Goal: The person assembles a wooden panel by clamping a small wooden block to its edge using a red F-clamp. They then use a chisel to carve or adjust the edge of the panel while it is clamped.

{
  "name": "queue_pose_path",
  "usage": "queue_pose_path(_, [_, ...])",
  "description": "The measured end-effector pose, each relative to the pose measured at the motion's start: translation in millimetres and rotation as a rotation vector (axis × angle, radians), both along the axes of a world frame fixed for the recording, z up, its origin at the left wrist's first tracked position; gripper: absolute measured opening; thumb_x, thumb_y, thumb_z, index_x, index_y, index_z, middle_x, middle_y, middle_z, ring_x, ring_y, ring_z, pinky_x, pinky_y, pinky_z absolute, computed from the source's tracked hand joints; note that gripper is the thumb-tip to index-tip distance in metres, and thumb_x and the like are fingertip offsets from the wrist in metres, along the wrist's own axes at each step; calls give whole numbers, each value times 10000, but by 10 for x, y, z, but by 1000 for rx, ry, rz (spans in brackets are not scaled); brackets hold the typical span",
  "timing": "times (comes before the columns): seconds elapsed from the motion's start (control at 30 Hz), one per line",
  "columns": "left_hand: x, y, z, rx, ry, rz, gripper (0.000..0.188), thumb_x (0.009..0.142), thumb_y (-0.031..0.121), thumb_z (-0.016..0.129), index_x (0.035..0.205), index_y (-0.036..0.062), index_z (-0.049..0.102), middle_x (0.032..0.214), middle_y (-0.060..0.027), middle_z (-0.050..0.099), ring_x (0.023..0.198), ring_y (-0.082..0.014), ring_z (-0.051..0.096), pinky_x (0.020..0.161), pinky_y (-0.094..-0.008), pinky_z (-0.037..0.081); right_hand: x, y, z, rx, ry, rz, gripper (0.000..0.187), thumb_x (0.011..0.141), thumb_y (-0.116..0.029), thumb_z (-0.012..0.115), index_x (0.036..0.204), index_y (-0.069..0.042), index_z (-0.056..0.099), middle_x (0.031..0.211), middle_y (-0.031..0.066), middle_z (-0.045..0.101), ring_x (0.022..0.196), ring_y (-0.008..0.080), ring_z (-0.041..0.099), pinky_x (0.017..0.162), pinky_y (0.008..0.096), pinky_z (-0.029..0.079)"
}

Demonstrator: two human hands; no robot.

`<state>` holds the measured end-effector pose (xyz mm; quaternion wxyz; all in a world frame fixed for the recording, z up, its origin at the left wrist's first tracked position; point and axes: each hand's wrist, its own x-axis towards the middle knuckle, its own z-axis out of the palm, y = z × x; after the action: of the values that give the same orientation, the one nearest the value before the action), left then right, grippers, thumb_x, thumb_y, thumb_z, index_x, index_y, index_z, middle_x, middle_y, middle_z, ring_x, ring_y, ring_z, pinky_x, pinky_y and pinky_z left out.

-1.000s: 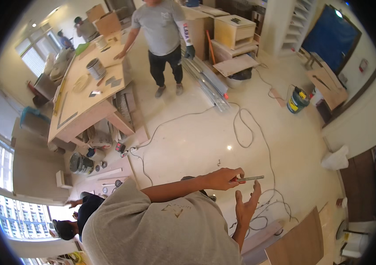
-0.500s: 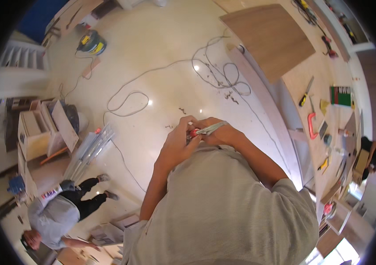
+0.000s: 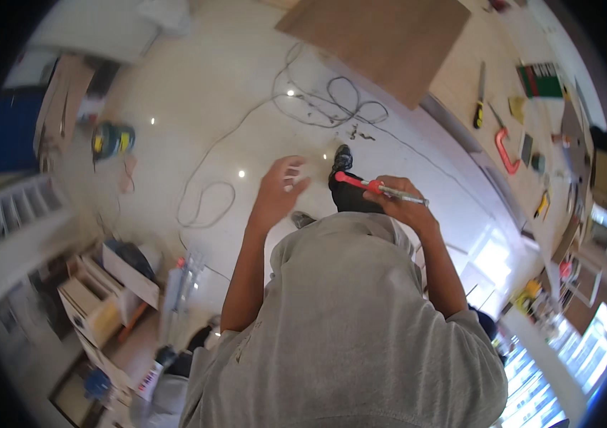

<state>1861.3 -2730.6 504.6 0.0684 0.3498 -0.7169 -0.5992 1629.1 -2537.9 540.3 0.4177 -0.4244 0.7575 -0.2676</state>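
My right hand (image 3: pixel 405 198) is closed around a slim red and silver hand tool (image 3: pixel 352 180). The tool's red end points left past my fingers, and its silver shaft sticks out on the other side; its exact kind is hard to make out. Apart from it, my left hand (image 3: pixel 275 196) hangs in the air with fingers spread and slightly bent, holding nothing. Pale bands show across some of its fingers. Below the hands, one of my dark shoes (image 3: pixel 343 158) stands forward on the floor.
A thin cable (image 3: pixel 207 146) loops over the pale floor. To the right, a long workbench (image 3: pixel 460 107) carries a brown board (image 3: pixel 382 43), a handsaw (image 3: pixel 480 100) and a red-handled saw (image 3: pixel 507 150). Drawer boxes (image 3: pixel 93 307) stand at left, near a green and yellow bucket-shaped machine (image 3: pixel 112 140).
My hands have parted: the left let go and moved left, while the right carried the tool right. My view has turned, and one foot has stepped forward into sight.
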Motion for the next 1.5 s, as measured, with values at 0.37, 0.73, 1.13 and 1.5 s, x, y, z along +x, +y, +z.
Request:
queue_pose_path(0.37, [-1795, -1333, -1392, 867, 169, 338, 749, 1029, 307, 686, 1589, 33, 272, 1484, -239, 440, 1334, -391, 531, 1095, -541, 518, -1258, 337, -355, 100, 173, -322, 289, 932, -309, 763, 878, -35, 688, 817, 176, 682, 766, 391, 660, 675, 457, 504])
queue_pose_path(0.73, [-3019, -1624, -1872, 861, 193, 488, 354, 1089, 187, 536, 1342, -20, 400, 1314, -227, 550, 1143, -410, 661, 917, -572, 635, -1291, 232, -104, 129, 297, -525, 269, 942, -292, 751, 1007, -31, 753, 853, 208, 707, 796, 428, 678, 695, 482, 528])
queue_pose_path(1.13, [-3411, -1788, -1701, 1029, 35, 411, 296, 1096, 192, 497, 1291, 33, 342, 1240, -229, 574, 1105, -425, 695, 935, -529, 628, -977, -1074, 370, 391, 117, -675, 343, 945, -318, 786, 993, 17, 731, 773, 94, 725, 629, 156, 614, 612, 346, 515])
queue_pose_path(1.5, [-2675, -2457, -1655, 1112, -107, -261, 489, 1030, 440, 622, 1357, 85, 546, 1285, -112, 638, 1140, -279, 623, 952, -463, 547, -610, -2198, 823, 167, -120, -1140, 255, 988, -243, 739, 990, 11, 719, 784, 2, 659, 662, 96, 571, 587, 291, 450])
